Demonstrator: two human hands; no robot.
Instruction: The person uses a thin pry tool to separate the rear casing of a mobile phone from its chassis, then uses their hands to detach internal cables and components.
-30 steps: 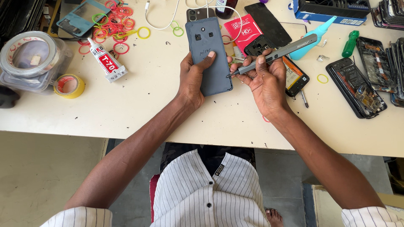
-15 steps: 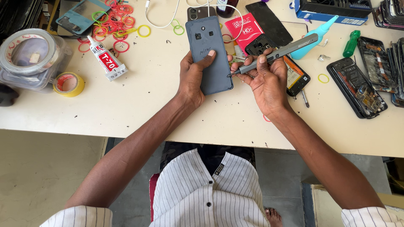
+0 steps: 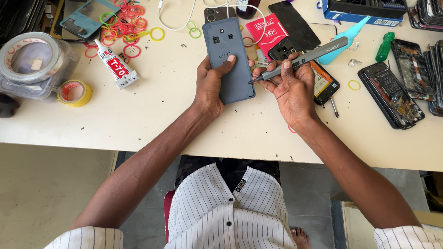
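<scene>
glue tube (image 3: 115, 66), tape rolls (image 3: 74, 92), rubber bands (image 3: 131, 24)

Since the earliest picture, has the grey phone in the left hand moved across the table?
No. The grey phone keeps its place relative to the glue tube and red packet.

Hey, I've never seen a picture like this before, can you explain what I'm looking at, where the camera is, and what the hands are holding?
The camera sits on a person's head and looks down at their own two bare hands over a pale worktable. The left hand holds a grey-blue phone, back side up. The right hand holds a slim grey pen-shaped screwdriver, its tip at the phone's right edge. Around them lie a glue tube, coloured rubber bands, rolls of tape, a white cable, a green-handled tool and several opened phones.
</scene>
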